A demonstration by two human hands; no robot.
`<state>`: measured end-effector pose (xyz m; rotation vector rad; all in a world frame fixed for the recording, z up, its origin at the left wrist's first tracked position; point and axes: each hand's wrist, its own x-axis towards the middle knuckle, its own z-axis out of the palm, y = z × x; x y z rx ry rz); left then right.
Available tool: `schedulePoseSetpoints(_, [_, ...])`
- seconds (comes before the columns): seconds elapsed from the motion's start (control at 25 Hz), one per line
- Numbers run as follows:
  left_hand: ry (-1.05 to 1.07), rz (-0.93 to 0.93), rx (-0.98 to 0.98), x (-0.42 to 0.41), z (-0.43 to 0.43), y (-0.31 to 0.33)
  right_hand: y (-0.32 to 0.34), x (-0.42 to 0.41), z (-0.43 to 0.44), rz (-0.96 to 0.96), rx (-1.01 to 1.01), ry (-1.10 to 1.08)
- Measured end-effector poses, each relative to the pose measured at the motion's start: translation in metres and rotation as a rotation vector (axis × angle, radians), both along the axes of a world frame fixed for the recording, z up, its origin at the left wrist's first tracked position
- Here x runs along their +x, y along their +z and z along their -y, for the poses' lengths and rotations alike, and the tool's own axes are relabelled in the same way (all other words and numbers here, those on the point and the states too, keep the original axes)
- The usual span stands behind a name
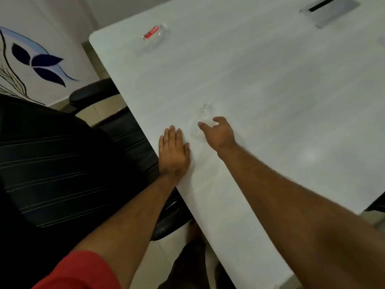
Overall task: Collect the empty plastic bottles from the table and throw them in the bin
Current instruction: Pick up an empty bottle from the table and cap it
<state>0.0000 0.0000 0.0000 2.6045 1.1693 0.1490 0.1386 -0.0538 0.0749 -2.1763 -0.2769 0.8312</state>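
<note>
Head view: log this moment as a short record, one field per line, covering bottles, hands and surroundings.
near bottle: clear, unlabelled bottle lying on the white table, near its left edge
far bottle: clear red-labelled bottle lying near the table's far left corner
right hand: right hand open, fingers curled at the near bottle, not yet closed on it
left hand: left hand flat, palm down at the table edge, holding nothing
surroundings: black office chair left of the table; metal cable hatch at far right
bin: not in view
</note>
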Motion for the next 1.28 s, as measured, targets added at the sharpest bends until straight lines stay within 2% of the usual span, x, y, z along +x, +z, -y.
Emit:
schedulePoseSetpoints(0.2, [0.016, -0.003, 0.092, 0.001, 0.001, -0.009, -0.011, -0.002, -0.034, 0.127, -0.124, 0.043])
schedulePoseSetpoints(0.44, [0.015, -0.017, 0.058, 0.002, 0.001, -0.004, -0.013, -0.005, -0.013, 0.057, -0.089, -0.005])
schedulePoseSetpoints(0.68, [-0.032, -0.024, 0.067, 0.005, 0.015, 0.007, 0.012, -0.025, 0.057, -0.010, 0.058, -0.045])
schedulePoseSetpoints(0.84, [-0.206, 0.139, 0.058, 0.007, 0.076, 0.026, 0.031, -0.035, 0.138, -0.088, 0.161, -0.202])
schedulePoseSetpoints(1.0, [-0.310, 0.229, -0.082, 0.016, 0.148, 0.043, 0.044, -0.043, 0.239, -0.069, 0.162, -0.284])
schedulePoseSetpoints(1.16, [-0.429, 0.132, -0.351, 0.019, 0.199, 0.048, 0.031, -0.056, 0.300, -0.096, 0.152, -0.301])
schedulePoseSetpoints(1.28, [-0.446, 0.033, -0.325, 0.024, 0.223, 0.050, 0.025, -0.058, 0.326, -0.105, 0.161, -0.284])
